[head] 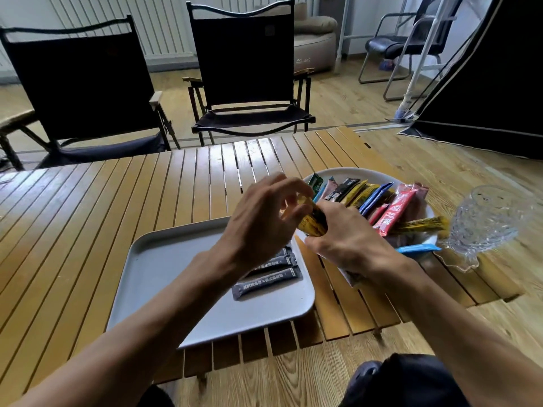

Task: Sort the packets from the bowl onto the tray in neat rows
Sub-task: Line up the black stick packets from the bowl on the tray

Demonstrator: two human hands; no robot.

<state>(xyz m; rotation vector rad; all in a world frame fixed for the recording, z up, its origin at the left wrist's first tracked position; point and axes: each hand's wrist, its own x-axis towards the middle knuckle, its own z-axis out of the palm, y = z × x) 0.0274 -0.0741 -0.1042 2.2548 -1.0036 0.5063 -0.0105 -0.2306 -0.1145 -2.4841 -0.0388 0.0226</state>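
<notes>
A: What is lying nearest the person?
B: The grey tray (164,259) is sitting on the desk (88,207). A few dark grey packets (267,280) are lying side by side in a row at its right end, partly under the left wrist.
A: And the hands?
B: Both are hovering above the tray's far right corner. The right hand (349,242) is gripping the lower end of a yellow packet (313,223). The left hand (264,218) is curling its fingers (293,198) round the upper end, apparently pinching it.
A: How is that packet lying?
B: Its long axis is running away from the person, nearly crosswise to the grey row, so it is probably needing a turn. The bare part of the tray is lying down and left, nearer the left hand.
A: How is it looking?
B: Slim and glossy, yellow with black print. Whether it is one or several, I cannot tell.
A: Further off?
B: The white bowl (352,171) is holding many coloured packets (390,212), and a glass cup (487,221) is standing just beside it.
</notes>
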